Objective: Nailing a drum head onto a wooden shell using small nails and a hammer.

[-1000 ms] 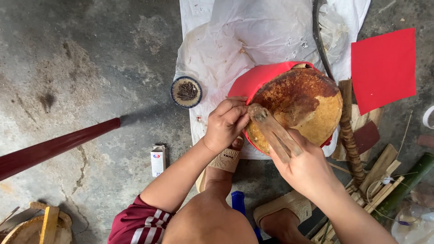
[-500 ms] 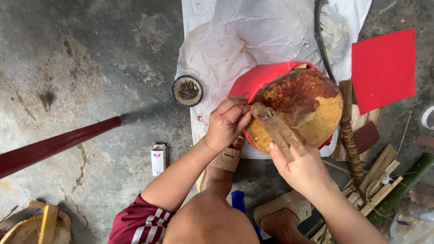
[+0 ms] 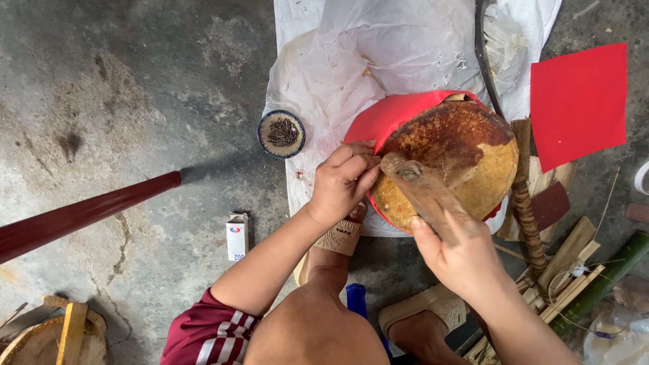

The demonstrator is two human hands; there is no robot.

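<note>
Red paper point(image 3: 385, 122) is pinched against the round brown mould point(image 3: 449, 159) by the closed left hand point(image 3: 341, 182); the right hand point(image 3: 460, 253) is clasped around a wooden tool point(image 3: 422, 192) resting on the mould, so careful pressing seems called for next.

your drum point(image 3: 449, 159) is mottled brown and tan, rimmed in red paper point(image 3: 385, 118). at 2 o'clock lies a plain red sheet point(image 3: 578, 101); at 12, white plastic point(image 3: 399, 47) with brown stains. at 9, a dark red pole point(image 3: 81, 216). your shorts point(image 3: 206, 334) are maroon with white stripes. the floor point(image 3: 122, 88) is grey.
</note>
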